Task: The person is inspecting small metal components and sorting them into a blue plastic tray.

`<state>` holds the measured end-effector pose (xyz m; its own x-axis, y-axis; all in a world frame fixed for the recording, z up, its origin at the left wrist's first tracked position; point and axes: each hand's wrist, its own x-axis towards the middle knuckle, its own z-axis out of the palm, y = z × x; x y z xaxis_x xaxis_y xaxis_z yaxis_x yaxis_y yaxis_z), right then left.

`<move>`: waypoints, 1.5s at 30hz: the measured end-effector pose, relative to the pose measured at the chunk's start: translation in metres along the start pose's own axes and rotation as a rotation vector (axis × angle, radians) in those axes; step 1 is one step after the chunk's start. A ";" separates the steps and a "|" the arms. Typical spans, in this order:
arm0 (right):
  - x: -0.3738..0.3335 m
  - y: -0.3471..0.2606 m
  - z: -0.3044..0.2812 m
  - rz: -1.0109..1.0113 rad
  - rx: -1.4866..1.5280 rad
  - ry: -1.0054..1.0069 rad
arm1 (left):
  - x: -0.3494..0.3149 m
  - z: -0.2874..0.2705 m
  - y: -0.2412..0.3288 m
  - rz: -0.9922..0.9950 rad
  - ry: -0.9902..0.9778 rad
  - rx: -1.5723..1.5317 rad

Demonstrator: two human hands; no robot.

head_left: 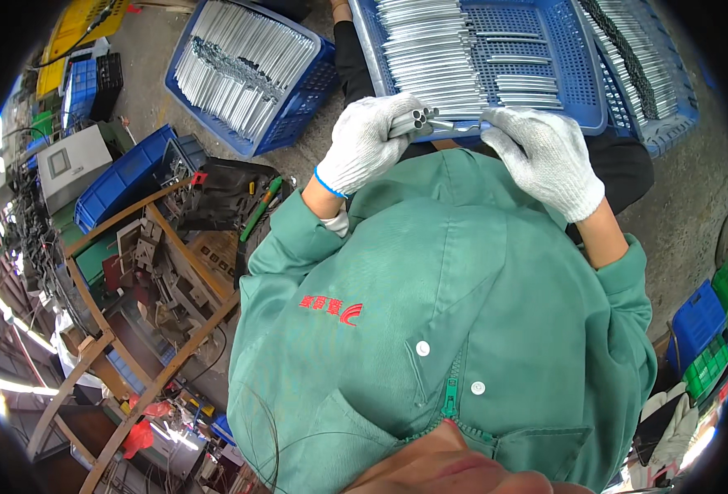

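Observation:
In a white knit glove with a blue cuff edge, my left hand is closed around a small bundle of silver metal tubes, their open ends pointing right. My right hand, also gloved, pinches a thin silver rod between thumb and fingers. That rod reaches left toward the tube ends; whether it touches or enters one I cannot make out. Just beyond both hands, a blue perforated crate holds a dense row of silver tubes on its left and several loose tubes on its right.
Another blue crate full of tubes stands at the far left. At the far right is a further tube-filled blue crate. A wooden frame, a black tool case and a grey machine box lie to my left.

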<state>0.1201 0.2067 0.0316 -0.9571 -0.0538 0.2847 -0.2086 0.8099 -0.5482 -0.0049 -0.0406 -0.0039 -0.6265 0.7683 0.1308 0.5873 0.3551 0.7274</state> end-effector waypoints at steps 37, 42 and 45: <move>0.006 -0.001 0.006 0.093 -0.109 -0.127 | 0.001 0.009 0.008 0.135 0.102 0.103; -0.003 0.002 0.012 0.135 -0.040 -0.182 | 0.003 0.011 0.006 0.148 0.089 0.096; -0.005 0.003 0.012 0.154 0.046 -0.241 | 0.005 0.012 0.006 0.166 0.092 0.112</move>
<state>0.1223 0.2027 0.0192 -0.9973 -0.0737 0.0033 -0.0605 0.7921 -0.6074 0.0017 -0.0283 -0.0070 -0.5575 0.7713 0.3071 0.7363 0.2884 0.6122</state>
